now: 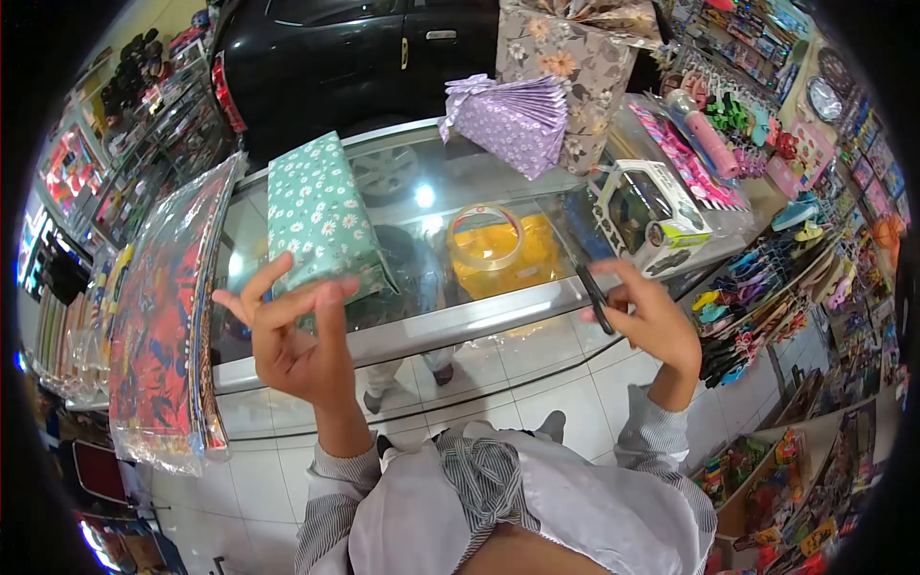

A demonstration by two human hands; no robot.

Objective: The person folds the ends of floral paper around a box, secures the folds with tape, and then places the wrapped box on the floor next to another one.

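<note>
Mint-green daisy-print paper covers the wrapped box (321,216) that lies on the glass counter (431,326), its long axis running away from the person toward the counter's far edge. The left hand (292,335) rises just in front of the box's near end, fingers spread and half curled, grasping nothing that shows; whether a fingertip brushes the paper cannot be told. The right hand (652,321) is clenched around a pair of dark scissors (594,297), blades pointing up and toward the counter's middle, well apart from the box. Of the two, the left hand is clearly the nearer to the box, which lies ahead of it and slightly up the counter.

Between the hands sits a roll of clear tape (486,235) on the glass, above yellow goods in the case below. A boxed toy (647,216) rests just beyond the right hand, a purple pleated gift wrap (513,120) farther back. Sheets of red patterned wrapping paper (158,316) lean at the left.

No brand, label or writing is sharp enough to read anywhere in view.
</note>
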